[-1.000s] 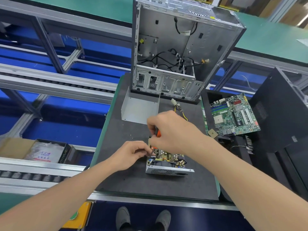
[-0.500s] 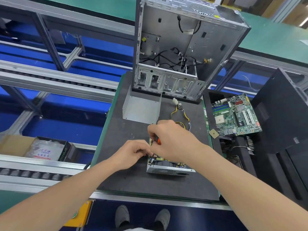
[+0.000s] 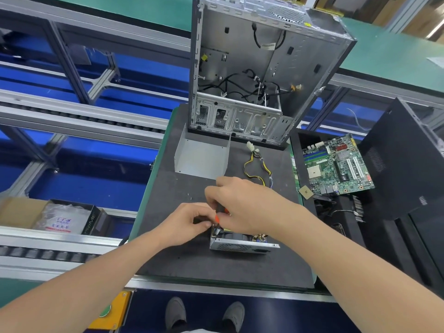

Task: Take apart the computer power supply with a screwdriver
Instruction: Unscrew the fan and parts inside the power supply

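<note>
Orange-handled screwdriver (image 3: 217,218) is gripped in the right hand (image 3: 242,207), which has slid nearer over the open power supply (image 3: 242,246) beneath both hands. The left hand (image 3: 189,222) curls at its corner, hold unclear. Probably another screw is loosening.

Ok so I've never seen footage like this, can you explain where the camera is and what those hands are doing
No machine here: a person works with bare hands, and the picture comes from a camera worn on their head, looking down. The right hand grips an orange-and-black screwdriver over an opened power supply on a dark mat. The left hand curls its fingers by the tool's lower end; what it pinches is hidden. Farther back are a bent metal cover, a yellow-and-black cable bundle and an open computer case; a motherboard sits to the right.
</note>
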